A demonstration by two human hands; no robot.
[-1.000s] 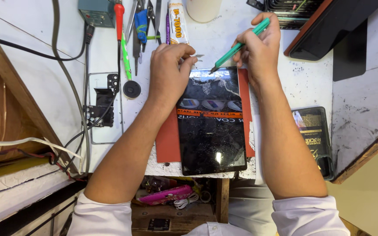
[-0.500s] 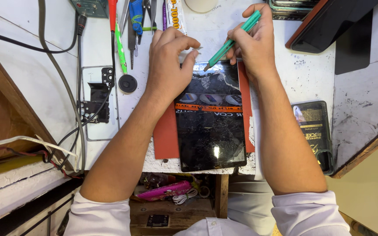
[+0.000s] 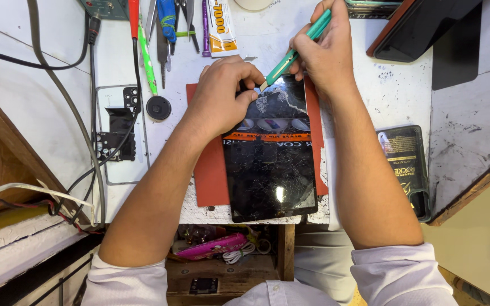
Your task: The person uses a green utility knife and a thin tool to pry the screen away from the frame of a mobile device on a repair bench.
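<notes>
Cracked tablet (image 3: 270, 164) lies on red mat (image 3: 208, 175) on tabletop (image 3: 404, 96). Left hand (image 3: 222, 96) fingers curled, pinning its top edge; right hand (image 3: 324, 51) fingers closed around green knife (image 3: 295, 52), tip at glass (keep blade shallow, pressure light)

tablet (image 3: 270, 170) | black, cracked glass | flat on red mat | green-handled knife (image 3: 293, 52) | tip at top edge
</notes>
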